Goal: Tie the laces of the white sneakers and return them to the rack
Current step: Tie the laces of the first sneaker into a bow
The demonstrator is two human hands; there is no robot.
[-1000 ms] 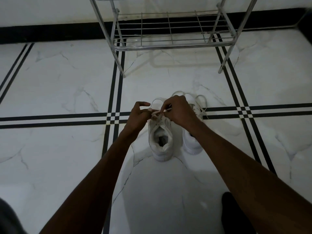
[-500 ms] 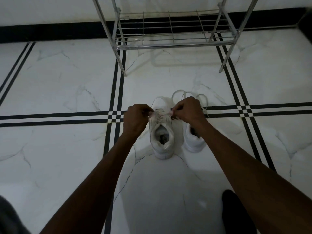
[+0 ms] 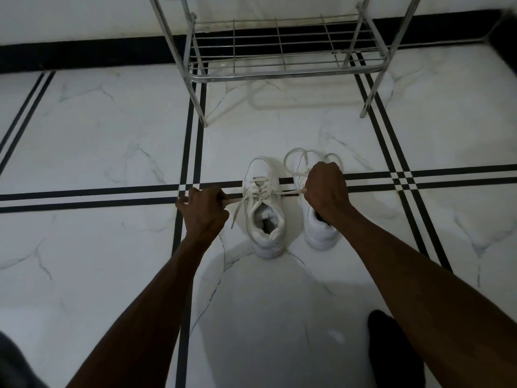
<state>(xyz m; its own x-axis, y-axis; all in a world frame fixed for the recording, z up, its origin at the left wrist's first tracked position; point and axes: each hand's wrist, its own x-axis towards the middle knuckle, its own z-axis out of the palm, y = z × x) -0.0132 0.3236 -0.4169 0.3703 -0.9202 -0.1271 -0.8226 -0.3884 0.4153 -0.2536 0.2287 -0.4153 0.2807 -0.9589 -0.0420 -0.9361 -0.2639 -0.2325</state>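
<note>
Two white sneakers stand side by side on the floor, toes pointing away from me. My left hand [image 3: 205, 212] grips one lace end of the left sneaker [image 3: 264, 208] and holds it out to the left. My right hand [image 3: 326, 191] grips the other lace end, stretched taut to the right. That hand covers the middle of the right sneaker [image 3: 320, 233], whose loose laces [image 3: 296, 161] lie looped on the floor beyond its toe. The metal wire rack [image 3: 279, 49] stands behind the shoes, its bottom shelf bare.
The floor is white marble tile with black double stripes [image 3: 112, 196] crossing near the shoes. A black skirting band [image 3: 84, 51] runs along the back wall. A dark object [image 3: 391, 351] sits at the lower right beside my right forearm.
My hands have moved apart from over the left sneaker's tongue, drawing its lace ends out sideways until they are taut. The sneakers have stayed in place.
</note>
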